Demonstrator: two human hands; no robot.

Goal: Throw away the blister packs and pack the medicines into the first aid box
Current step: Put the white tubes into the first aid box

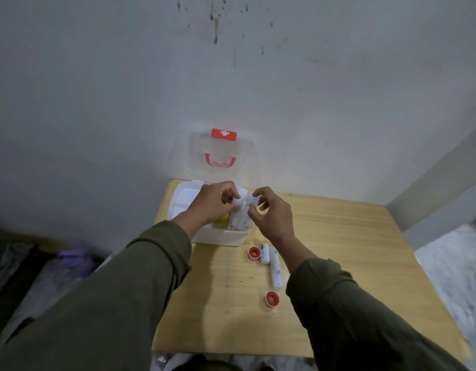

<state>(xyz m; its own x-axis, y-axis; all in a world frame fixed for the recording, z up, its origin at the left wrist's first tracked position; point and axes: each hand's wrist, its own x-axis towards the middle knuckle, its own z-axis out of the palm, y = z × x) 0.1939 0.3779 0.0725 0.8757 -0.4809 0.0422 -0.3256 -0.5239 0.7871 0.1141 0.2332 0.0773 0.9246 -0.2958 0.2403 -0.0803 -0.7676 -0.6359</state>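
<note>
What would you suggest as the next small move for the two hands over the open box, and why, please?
Probably lower the white packet into the first aid box and let go. Both the left hand and the right hand pinch it directly above the open box, lid up. Two white tubes and two red rolls on the table remain unpacked.

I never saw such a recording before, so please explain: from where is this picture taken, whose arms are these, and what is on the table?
There is one picture, from a camera worn on a person's head, looking down at their own arms. The left hand and right hand together hold a small white packet above the open first aid box. On the wooden table lie two red rolls and two white tubes. What the packet contains cannot be told.
</note>
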